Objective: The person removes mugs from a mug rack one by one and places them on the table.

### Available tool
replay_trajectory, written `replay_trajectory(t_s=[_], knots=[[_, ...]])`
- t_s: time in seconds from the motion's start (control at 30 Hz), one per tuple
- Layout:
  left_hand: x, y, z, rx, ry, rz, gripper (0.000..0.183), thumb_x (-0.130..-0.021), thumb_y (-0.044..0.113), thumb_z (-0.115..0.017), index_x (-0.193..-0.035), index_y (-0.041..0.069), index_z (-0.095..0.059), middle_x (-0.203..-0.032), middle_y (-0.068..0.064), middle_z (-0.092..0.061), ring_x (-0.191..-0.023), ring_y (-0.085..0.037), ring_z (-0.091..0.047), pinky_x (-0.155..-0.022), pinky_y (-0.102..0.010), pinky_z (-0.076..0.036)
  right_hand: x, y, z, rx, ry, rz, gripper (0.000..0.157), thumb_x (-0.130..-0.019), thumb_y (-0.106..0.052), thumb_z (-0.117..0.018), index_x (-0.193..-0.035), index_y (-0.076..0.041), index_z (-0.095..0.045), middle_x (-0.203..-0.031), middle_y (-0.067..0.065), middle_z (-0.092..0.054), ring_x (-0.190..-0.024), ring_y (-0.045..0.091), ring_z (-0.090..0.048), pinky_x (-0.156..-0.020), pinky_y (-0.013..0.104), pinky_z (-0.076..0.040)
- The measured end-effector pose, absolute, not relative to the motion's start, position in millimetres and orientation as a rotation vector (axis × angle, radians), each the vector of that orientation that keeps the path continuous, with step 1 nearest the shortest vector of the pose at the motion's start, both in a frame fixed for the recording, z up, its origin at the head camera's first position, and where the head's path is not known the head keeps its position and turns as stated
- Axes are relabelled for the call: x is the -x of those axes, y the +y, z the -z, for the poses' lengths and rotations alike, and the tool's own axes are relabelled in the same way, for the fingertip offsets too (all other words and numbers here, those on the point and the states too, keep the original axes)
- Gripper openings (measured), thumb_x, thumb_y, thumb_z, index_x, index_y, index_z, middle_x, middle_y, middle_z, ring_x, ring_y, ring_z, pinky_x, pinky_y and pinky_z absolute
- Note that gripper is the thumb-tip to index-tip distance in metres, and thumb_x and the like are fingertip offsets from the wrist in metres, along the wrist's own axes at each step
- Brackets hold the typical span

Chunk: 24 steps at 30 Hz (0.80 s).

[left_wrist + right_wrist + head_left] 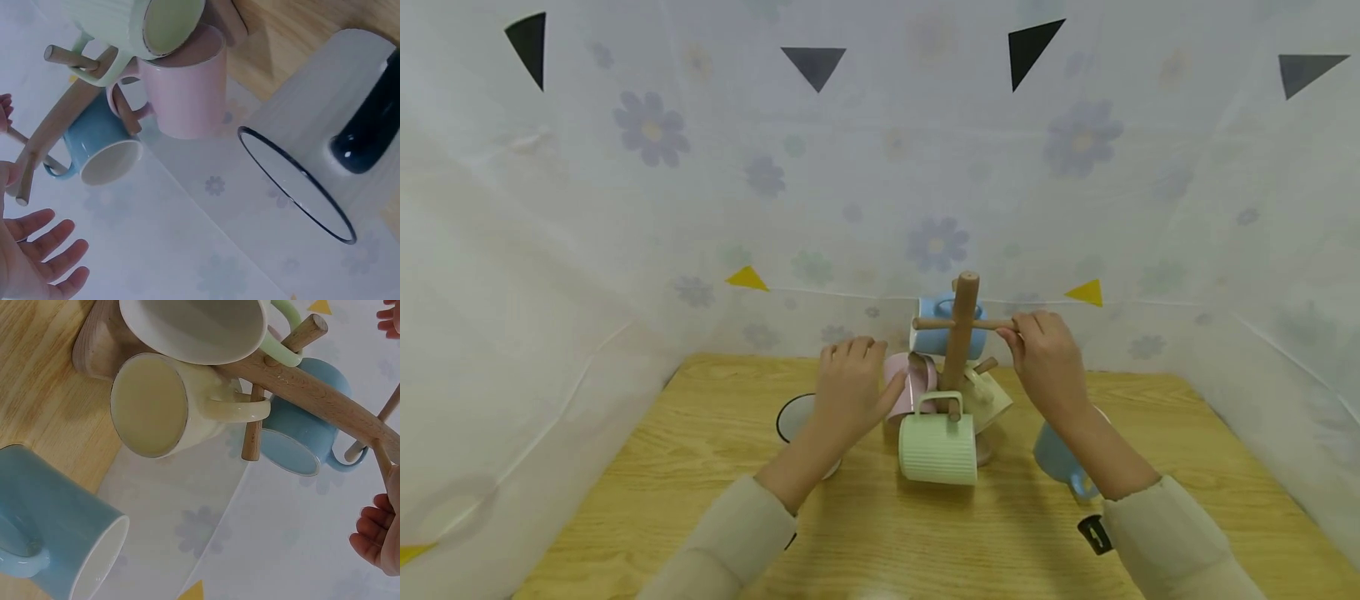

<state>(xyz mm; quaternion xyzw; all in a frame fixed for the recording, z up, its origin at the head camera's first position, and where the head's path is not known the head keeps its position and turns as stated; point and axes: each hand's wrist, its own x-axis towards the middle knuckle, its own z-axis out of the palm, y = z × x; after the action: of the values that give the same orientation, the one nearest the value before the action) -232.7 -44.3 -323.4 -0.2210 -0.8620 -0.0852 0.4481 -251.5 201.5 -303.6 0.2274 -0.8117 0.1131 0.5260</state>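
My right hand [1047, 367] pinches the right end of an upper peg on a wooden mug tree [959, 350]. To the tree's left, my left hand [852, 387] is raised with relaxed fingers, holding nothing; the left wrist view shows its fingers [59, 247] spread apart. A ribbed light green mug [938, 448] hangs by its handle at the front. Behind it hang a pink mug [897, 375] on the left and a cream mug [992, 402] on the right. On a higher peg at the back hangs a blue mug [303, 419].
A white mug with a dark rim and black handle [312, 137] is on the wooden table [865, 542], partly behind my left hand. Another blue mug [47, 519] is at the right, below my right forearm. A flower-patterned sheet [850, 208] encloses the table's back and sides.
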Motion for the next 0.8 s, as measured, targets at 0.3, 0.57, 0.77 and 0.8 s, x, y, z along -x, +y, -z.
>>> replay_trajectory(t_s=[0.3,0.57,0.77,0.8], knots=[[248.4,-24.7,307.3,0.545,-2.086,0.183,0.035,-0.081,0.040,-0.067,-0.098,0.009,-0.067,-0.092,-0.006,-0.069,-0.085,-0.024,-0.063,-0.073,-0.038,-0.048,249.9,201.3,301.6,-0.538,-1.927,-0.279,0.044,-0.091,-0.034,-0.045,-0.082,0.007,-0.059,-0.071,0.018,-0.052,-0.060,0.033,-0.047,-0.054,0.040,-0.043],[250.2,-12.1,299.9,0.556,-2.124,0.277,0.032,-0.086,0.036,-0.065,-0.102,0.009,-0.066,-0.094,-0.005,-0.069,-0.086,-0.021,-0.064,-0.072,-0.036,-0.048,249.5,200.1,303.9,-0.537,-1.941,-0.303,0.035,-0.088,-0.028,-0.053,-0.082,0.006,-0.057,-0.071,0.018,-0.053,-0.061,0.033,-0.047,-0.055,0.040,-0.043],[249.4,-3.9,295.2,0.599,-2.166,0.618,0.021,-0.090,0.023,-0.061,-0.098,0.004,-0.066,-0.090,-0.007,-0.070,-0.080,-0.020,-0.065,-0.071,-0.034,-0.050,248.5,198.0,304.5,-0.526,-1.980,-0.387,0.025,-0.085,-0.016,-0.061,-0.086,0.009,-0.058,-0.074,0.019,-0.055,-0.067,0.033,-0.050,-0.059,0.040,-0.045],[249.5,-2.9,295.1,0.604,-2.161,0.686,0.020,-0.090,0.021,-0.060,-0.097,0.003,-0.066,-0.088,-0.008,-0.069,-0.079,-0.020,-0.065,-0.071,-0.033,-0.051,248.1,197.4,304.8,-0.527,-1.989,-0.413,0.022,-0.083,-0.012,-0.063,-0.086,0.009,-0.058,-0.075,0.019,-0.056,-0.068,0.033,-0.050,-0.060,0.041,-0.045]])
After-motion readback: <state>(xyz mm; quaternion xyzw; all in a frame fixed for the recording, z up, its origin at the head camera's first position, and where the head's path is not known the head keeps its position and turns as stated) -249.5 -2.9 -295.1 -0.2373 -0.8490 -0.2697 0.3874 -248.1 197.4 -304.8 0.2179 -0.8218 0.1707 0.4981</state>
